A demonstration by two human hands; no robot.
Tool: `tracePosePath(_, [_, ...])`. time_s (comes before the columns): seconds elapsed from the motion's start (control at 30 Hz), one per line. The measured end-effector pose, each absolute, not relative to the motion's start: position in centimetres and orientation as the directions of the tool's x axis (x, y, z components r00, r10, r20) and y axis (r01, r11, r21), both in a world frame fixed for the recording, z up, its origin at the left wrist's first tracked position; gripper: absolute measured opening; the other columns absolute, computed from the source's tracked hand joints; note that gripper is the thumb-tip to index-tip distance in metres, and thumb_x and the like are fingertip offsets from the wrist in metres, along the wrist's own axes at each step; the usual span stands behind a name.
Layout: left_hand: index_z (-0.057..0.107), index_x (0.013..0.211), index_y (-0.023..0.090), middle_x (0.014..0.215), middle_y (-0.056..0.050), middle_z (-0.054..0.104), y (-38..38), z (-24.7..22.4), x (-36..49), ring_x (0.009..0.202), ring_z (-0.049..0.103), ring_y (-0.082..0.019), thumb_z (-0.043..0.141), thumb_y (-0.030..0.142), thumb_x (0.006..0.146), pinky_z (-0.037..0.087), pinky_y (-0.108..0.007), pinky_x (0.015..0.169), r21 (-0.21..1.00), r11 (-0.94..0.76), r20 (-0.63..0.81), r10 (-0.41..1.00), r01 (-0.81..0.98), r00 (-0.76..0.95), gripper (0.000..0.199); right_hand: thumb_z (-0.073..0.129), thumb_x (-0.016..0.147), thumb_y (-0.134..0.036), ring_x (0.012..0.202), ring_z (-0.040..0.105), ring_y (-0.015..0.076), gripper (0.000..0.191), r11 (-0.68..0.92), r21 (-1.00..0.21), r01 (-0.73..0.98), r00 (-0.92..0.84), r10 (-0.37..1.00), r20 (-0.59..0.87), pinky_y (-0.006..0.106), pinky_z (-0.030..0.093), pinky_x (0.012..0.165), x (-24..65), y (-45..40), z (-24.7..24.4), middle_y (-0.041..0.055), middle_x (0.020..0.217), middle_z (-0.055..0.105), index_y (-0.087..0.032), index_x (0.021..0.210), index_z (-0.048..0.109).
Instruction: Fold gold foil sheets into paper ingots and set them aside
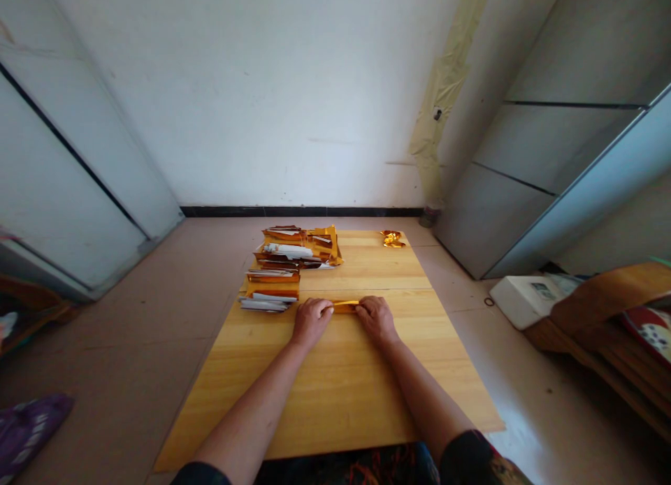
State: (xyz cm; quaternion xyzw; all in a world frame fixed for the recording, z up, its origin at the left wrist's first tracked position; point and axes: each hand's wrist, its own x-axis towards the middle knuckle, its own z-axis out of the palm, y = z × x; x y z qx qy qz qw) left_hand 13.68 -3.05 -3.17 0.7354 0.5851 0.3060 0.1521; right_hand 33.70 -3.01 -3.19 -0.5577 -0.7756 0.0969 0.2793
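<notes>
Between my two hands, a narrow strip of orange-gold foil [346,307] lies level, just above or on the wooden table [335,373]. My left hand [313,319] is closed on the strip's left end. At its right end, my right hand [377,317] grips it with bent fingers. Just left of my left hand are stacked folded gold and white packets [270,301]. Behind them a larger pile of gold and brown foil pieces [301,247] reaches the table's far left edge. Fingertips on both hands are partly hidden.
Crumpled gold foil [393,239] lies at the table's far right corner. Beyond the table stands a white wall [293,100]. To the right are a grey cabinet [524,156], a white box [524,300] and wooden furniture [592,317]. A purple bag [31,429] lies at lower left.
</notes>
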Motion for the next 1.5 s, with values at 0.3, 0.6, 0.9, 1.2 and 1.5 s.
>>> tracePosePath(0.3, [0.062, 0.106, 0.022, 0.094, -0.004, 0.069, -2.7, -2.8, 14.7, 0.09, 0.06, -0.017, 0.05, 0.019, 0.083, 0.042, -0.029, 0.083, 0.504, -0.14, 0.203, 0.978, 0.853, 0.041, 0.026, 0.049, 0.09, -0.036, 0.088, 0.05, 0.0199, 0.022, 0.121, -0.207, 0.971, -0.065, 0.964, 0.258, 0.03, 0.034, 0.072, 31.7, -2.8, -2.8, 0.0073, 0.092, 0.061, -0.021, 0.082, 0.065])
tracePosePath(0.6, [0.049, 0.121, 0.019, 0.083, -0.005, 0.066, -2.8, -2.0, 14.9, 0.083, 0.061, -0.02, 0.051, 0.029, 0.084, 0.04, -0.03, 0.076, 0.424, -0.065, 0.158, 0.987, 0.903, -0.003, 0.038, 0.053, 0.087, -0.036, 0.089, 0.048, 0.0215, 0.021, 0.088, -0.172, 0.981, -0.038, 0.96, 0.277, 0.033, 0.033, 0.073, 31.4, -3.1, -2.8, 0.0081, 0.092, 0.06, -0.019, 0.079, 0.064])
tracePosePath(0.9, [0.052, 0.118, 0.026, 0.082, -0.001, 0.067, -3.3, -2.4, 14.2, 0.085, 0.059, -0.019, 0.051, 0.021, 0.081, 0.037, -0.03, 0.078, 0.426, -0.089, 0.153, 0.988, 0.901, 0.025, 0.037, 0.051, 0.088, -0.036, 0.093, 0.047, 0.0215, 0.022, 0.05, -0.177, 0.983, -0.009, 0.975, 0.223, 0.032, 0.031, 0.075, 31.4, -3.1, -2.6, 0.0088, 0.097, 0.059, -0.019, 0.083, 0.064])
tracePosePath(1.2, [0.052, 0.114, 0.024, 0.09, -0.003, 0.067, -3.2, -1.9, 14.9, 0.09, 0.059, -0.019, 0.05, 0.021, 0.083, 0.035, -0.031, 0.08, 0.374, 0.003, 0.082, 0.996, 0.927, -0.036, 0.031, 0.049, 0.088, -0.037, 0.094, 0.046, 0.0199, 0.024, -0.001, -0.152, 0.988, 0.026, 0.986, 0.166, 0.031, 0.029, 0.074, 31.0, -3.2, -1.9, 0.0067, 0.099, 0.059, -0.019, 0.085, 0.064])
tracePosePath(1.5, [0.051, 0.11, 0.023, 0.088, -0.004, 0.067, -3.2, -2.1, 15.3, 0.09, 0.06, -0.021, 0.048, 0.021, 0.083, 0.034, -0.034, 0.079, 0.327, 0.028, 0.103, 0.993, 0.945, -0.065, 0.028, 0.05, 0.087, -0.034, 0.093, 0.045, 0.0202, 0.021, 0.005, -0.151, 0.989, 0.025, 0.98, 0.196, 0.031, 0.028, 0.074, 31.0, -3.1, -2.5, 0.0066, 0.097, 0.059, -0.018, 0.083, 0.064])
